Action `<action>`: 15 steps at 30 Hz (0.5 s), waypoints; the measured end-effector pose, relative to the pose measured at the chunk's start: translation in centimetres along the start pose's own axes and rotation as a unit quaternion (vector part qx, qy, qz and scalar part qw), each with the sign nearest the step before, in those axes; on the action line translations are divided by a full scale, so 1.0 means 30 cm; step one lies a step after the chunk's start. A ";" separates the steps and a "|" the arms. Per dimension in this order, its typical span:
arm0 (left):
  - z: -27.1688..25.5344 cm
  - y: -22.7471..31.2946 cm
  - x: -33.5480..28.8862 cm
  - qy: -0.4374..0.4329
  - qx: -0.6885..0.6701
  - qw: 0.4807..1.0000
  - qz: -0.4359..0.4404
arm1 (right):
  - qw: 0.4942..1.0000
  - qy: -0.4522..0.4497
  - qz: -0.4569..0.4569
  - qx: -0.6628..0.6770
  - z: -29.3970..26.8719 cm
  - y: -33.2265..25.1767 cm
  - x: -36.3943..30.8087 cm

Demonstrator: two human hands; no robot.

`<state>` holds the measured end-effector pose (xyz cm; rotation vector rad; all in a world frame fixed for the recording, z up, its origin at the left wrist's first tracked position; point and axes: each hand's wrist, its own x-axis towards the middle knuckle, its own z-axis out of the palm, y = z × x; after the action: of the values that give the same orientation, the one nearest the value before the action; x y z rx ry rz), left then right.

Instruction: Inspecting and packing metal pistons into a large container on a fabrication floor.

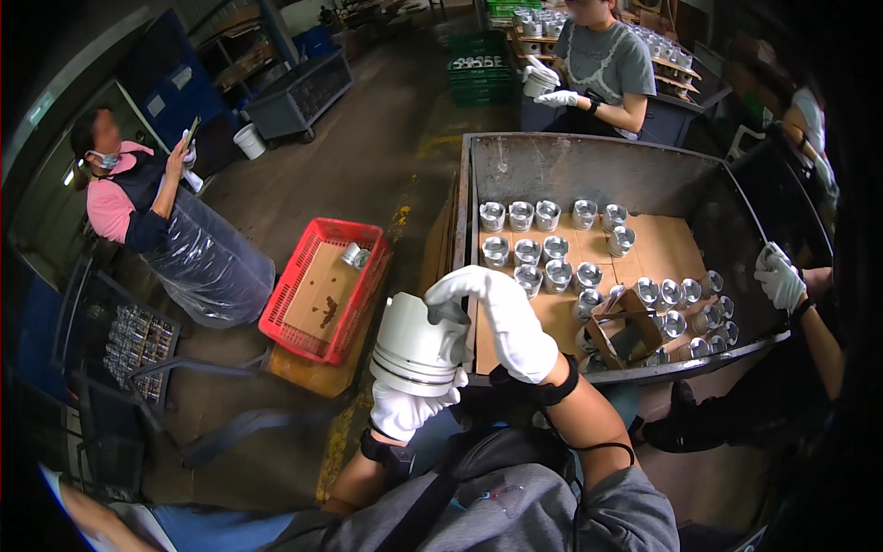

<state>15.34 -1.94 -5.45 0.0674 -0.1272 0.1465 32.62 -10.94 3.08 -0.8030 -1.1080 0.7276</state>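
A large silver piston is raised in front of me, its ring grooves toward the bottom. My left hand, in a white glove, is closed round its lower end from beneath. My gloved right hand arches over from the right, its fingers curled onto the upper edge by a dark opening in the piston's side. Beyond my right hand stands a big metal bin with several pistons set out on cardboard.
Left of the bin, a red plastic crate holds cardboard and a piston. An open cardboard box sits among the bin's pistons. One co-worker handles a piston behind the bin; another stands left. A third person's gloved hand touches the bin's right side.
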 end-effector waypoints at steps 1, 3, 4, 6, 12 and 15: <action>-0.003 0.010 -0.008 0.009 -0.012 1.000 0.016 | 0.997 -0.005 -0.033 -0.065 -0.044 0.034 -0.003; 0.011 0.025 -0.024 0.006 0.014 0.999 0.049 | 0.999 0.042 -0.021 0.021 -0.039 0.053 -0.035; 0.020 0.035 -0.029 0.018 0.071 0.995 0.071 | 0.999 0.043 0.000 -0.010 -0.052 0.077 -0.058; 0.021 0.052 -0.038 0.024 0.195 0.973 0.117 | 0.997 0.050 0.029 -0.047 -0.032 0.106 -0.103; 0.054 0.047 -0.051 0.087 0.374 0.889 0.248 | 0.961 -0.019 0.062 -0.271 0.042 0.107 -0.137; 0.085 0.031 -0.053 0.135 0.416 0.853 0.286 | 0.957 -0.025 0.063 -0.283 0.063 0.110 -0.129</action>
<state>13.32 -1.44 -3.09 0.8815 0.2151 0.8050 29.37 -12.08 -1.10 -1.3551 -1.3425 0.5369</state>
